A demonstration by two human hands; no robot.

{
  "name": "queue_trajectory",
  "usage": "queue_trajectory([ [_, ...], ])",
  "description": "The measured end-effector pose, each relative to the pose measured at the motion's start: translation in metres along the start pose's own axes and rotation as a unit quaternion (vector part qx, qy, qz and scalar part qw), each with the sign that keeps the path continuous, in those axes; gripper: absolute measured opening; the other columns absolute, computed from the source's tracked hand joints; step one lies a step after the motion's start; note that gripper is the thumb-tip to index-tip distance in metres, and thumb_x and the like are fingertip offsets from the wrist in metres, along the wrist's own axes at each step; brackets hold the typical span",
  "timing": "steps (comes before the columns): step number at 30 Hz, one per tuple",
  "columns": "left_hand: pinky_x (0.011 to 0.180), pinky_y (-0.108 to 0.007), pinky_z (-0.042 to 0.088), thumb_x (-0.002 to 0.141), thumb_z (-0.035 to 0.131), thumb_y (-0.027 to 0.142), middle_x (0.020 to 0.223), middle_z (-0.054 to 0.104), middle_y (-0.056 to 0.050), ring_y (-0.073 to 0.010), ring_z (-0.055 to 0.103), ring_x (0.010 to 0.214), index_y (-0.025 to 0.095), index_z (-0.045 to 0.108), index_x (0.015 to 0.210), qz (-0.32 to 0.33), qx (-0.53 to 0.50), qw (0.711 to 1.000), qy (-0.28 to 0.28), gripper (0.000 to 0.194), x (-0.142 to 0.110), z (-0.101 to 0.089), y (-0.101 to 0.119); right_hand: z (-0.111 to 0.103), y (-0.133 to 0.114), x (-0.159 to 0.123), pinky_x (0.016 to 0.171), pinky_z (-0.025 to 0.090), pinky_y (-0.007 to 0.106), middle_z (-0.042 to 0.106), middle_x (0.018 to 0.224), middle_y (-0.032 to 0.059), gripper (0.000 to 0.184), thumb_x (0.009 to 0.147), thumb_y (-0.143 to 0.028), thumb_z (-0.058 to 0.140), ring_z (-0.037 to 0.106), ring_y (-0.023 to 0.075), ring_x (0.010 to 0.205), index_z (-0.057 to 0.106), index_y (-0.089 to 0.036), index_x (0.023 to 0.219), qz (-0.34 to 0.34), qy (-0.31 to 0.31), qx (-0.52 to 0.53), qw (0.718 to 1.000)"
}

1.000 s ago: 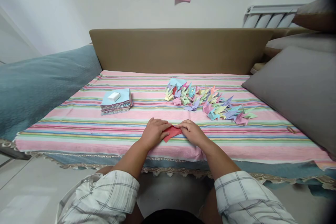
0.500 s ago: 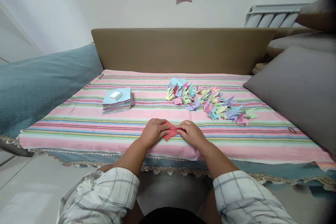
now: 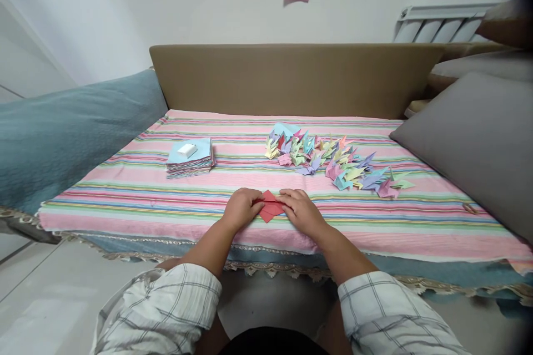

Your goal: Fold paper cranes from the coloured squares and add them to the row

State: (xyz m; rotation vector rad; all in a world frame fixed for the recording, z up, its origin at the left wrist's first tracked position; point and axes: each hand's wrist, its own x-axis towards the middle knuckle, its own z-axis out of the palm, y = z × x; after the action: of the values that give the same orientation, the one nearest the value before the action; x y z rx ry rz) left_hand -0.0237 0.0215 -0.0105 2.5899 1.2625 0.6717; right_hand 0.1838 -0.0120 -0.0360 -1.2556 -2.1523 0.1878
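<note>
A red sheet of origami paper (image 3: 270, 211), folded into a small diamond-like shape with a crease across it, lies on the striped cloth (image 3: 137, 216) in front of me. My left hand (image 3: 244, 208) grips its left corner between thumb and fingers. At the right corner, my right hand (image 3: 302, 211) pinches the paper the same way. The fingertips cover both side corners. Beyond my right hand spreads a cluster of folded paper cranes (image 3: 328, 158) in several colours.
Left of the cranes stands a stack of square paper (image 3: 189, 166) topped by a small white block (image 3: 187, 150). A grey cushion (image 3: 466, 127) leans at the right, a blue armrest (image 3: 83, 116) at the left. A brown backrest (image 3: 291, 77) runs behind. A small brown loop (image 3: 470, 208) lies at right.
My fingers have shifted from the middle of the red paper toward its side corners, so more of its surface shows. The whole view has moved slightly.
</note>
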Motion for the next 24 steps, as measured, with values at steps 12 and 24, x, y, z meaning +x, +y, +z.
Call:
queue_trajectory([
  [12, 0.073, -0.030, 0.045, 0.074, 0.053, 0.014, 0.082, 0.067, -0.002, -0.0182, 0.059, 0.080, 0.020, 0.062, 0.082, -0.051, -0.029, 0.998, 0.008, 0.014, -0.001, 0.003, -0.006, 0.003, -0.006, 0.000, 0.094, 0.037, 0.039, 0.049, 0.133, -0.0003, 0.052, 0.079, -0.006, 0.043, 0.043, 0.0213, 0.109, 0.052, -0.028, 0.126, -0.010, -0.081, -0.029, 0.996],
  [24, 0.081, -0.032, 0.047, 0.072, 0.049, 0.009, 0.090, 0.070, -0.002, -0.0189, 0.063, 0.088, 0.021, 0.068, 0.078, 0.024, 0.024, 0.998, -0.048, 0.023, -0.003, -0.011, -0.017, 0.004, -0.003, 0.000, 0.093, 0.037, 0.039, 0.049, 0.134, -0.0003, 0.045, 0.082, -0.009, 0.044, 0.044, 0.0215, 0.107, 0.056, -0.028, 0.121, -0.005, -0.092, -0.043, 0.995],
])
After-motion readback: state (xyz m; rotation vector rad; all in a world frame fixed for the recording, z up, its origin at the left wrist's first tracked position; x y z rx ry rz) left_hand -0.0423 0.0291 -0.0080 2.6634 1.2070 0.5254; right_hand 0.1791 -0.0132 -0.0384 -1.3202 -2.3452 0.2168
